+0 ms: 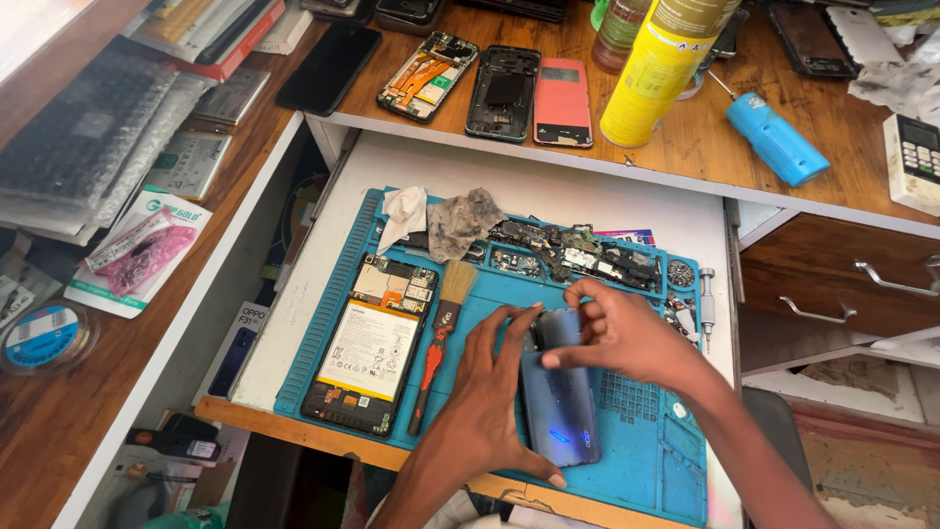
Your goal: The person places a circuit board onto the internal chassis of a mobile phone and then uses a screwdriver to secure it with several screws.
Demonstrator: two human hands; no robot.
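A blue-grey phone back cover lies lengthwise on the blue repair mat. My left hand grips its left edge, thumb near the bottom corner and fingers curled at the top. My right hand presses on the cover's upper part, fingers spread over its top edge. To the left lies an opened phone with its battery and circuit board exposed. A brush with a red and black handle rests between that phone and my left hand.
Crumpled cloths, loose circuit boards and a small screwdriver lie along the mat's far and right sides. On the wooden desk above stand a yellow spray can, several opened phones and a blue tool. Drawers are at right.
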